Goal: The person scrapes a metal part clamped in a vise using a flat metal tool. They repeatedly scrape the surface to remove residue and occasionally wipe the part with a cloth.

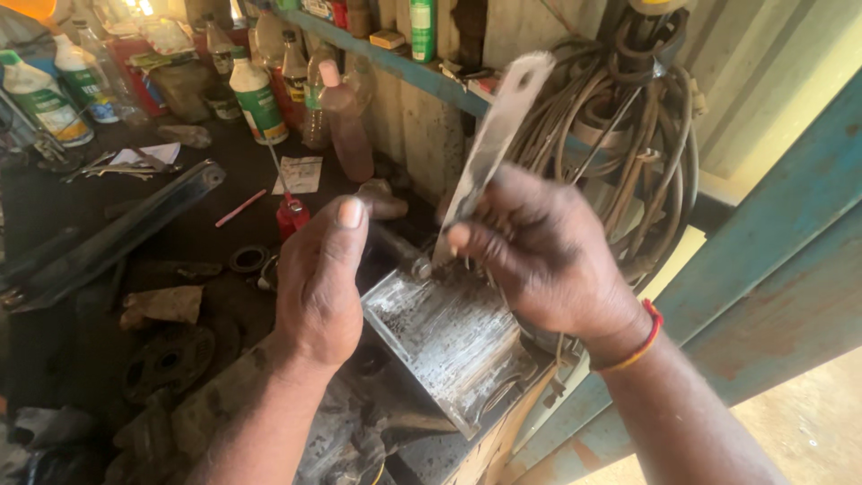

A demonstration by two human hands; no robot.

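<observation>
Two hands at a cluttered workbench

The right hand (539, 256) grips a flat metal bar (492, 144) tilted upward; the left hand (319, 283) rests by a scratched metal plate (449, 346), perhaps pinching a small nut (420, 268). Hoses (628, 135) hang behind.

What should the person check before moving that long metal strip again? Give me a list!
1. Right hand grips the flat metal strip: ok, fingers wrap its lower end.
2. Left hand has a hold on something: cannot tell, its fingers are hidden behind the hand.
3. Strip's lower end sits at the shiny metal block: ok, it meets the block's top edge.
4. Strip's upper end stays off the hanging cables: cannot tell, they look close.
5. Red-capped bottle is away from the hands: not ok, it stands just beside the left hand.
</observation>
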